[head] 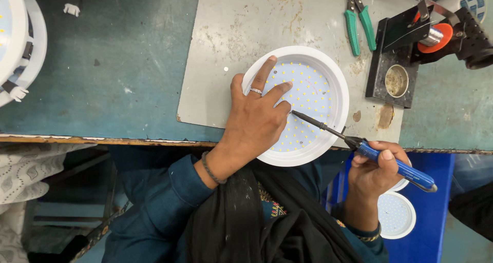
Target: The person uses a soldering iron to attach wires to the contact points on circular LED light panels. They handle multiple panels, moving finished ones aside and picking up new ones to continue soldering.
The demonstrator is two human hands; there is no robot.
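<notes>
A round white lamp housing (296, 106) lies on a worn grey mat (231, 37) at the near edge of the desk (113, 73), its rim overhanging that edge a little. Inside it sits a white disc dotted with rows of small yellow chips.

The left hand (255, 120) rests palm down on the housing's left side, fingers spread flat across the disc and pressing it in place, not curled around anything; a ring shows on one finger and a thin band on the wrist. The right hand (377, 168) is below the desk edge, to the right, closed around the blue handle of a soldering iron (359, 145). The iron slants up and left, and its dark tip touches the disc just beside the left hand's fingertips.

At the far edge of the mat lie green-handled pliers (358, 19). Right of the housing stands a black iron stand (393, 63) with a small round cup, and behind it a tape dispenser (441, 34). More white housings (20, 42) sit at the desk's far left corner. Below the right hand, another white disc (398, 214) lies in a blue bin (436, 206).
</notes>
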